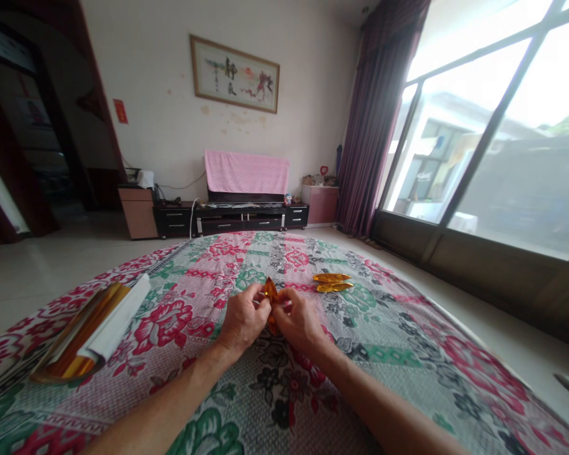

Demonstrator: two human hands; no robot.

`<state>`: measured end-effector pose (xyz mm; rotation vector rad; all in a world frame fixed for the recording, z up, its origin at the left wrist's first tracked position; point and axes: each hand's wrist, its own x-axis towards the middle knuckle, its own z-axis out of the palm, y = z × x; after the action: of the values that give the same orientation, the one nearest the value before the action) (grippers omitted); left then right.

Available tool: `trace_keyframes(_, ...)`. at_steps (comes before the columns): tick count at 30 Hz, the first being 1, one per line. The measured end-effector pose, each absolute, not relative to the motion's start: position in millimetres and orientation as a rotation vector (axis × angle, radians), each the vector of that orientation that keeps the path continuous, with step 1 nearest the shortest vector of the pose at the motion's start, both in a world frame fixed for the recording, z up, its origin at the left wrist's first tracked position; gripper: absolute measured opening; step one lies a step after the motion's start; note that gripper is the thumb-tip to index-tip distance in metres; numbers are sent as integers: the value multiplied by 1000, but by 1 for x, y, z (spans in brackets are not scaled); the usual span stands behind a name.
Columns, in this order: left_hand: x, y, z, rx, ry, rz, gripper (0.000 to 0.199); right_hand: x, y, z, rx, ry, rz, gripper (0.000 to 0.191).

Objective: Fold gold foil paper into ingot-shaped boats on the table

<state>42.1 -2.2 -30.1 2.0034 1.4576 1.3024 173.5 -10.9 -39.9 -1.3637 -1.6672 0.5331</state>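
Above the middle of the patterned cloth, a shiny orange-gold folded piece (270, 289) stands upright between both hands, its pointed tip showing above the fingers. My left hand (246, 314) pinches it from the left, and my right hand (298, 316) pinches it from the right, fingertips close together. Part of the piece shows below the fingers; the middle is hidden by them. Two slim gold boat-shaped pieces, an upper one (332, 277) and a lower one (334, 287), lie side by side beyond my right hand.
A stack of gold and white sheets (92, 335) lies on the cloth (389, 328) at the left. Beyond the covered surface stand a low black cabinet (222, 225) and a screen draped with a pink towel (246, 172). Large windows are at the right.
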Motion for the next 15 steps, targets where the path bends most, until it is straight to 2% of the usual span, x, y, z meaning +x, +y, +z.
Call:
trace_keyframes(4,42,-2,-30,1974,1434,1313,25,174,-10,-41,-1262,-1573,804,18)
trace_keyframes(7,41,-2,-30,1920,1403,1321,36,175,-9,-42,-1149,-1524,951,16)
trace_keyframes(10,40,-1,-29,1872,1356,1320,44,176,-8,-41,-1133,-1506,997,17)
trace_keyframes(15,39,0,-29,1864,1329,1273,37,175,-8,-39,-1157,-1520,971,15)
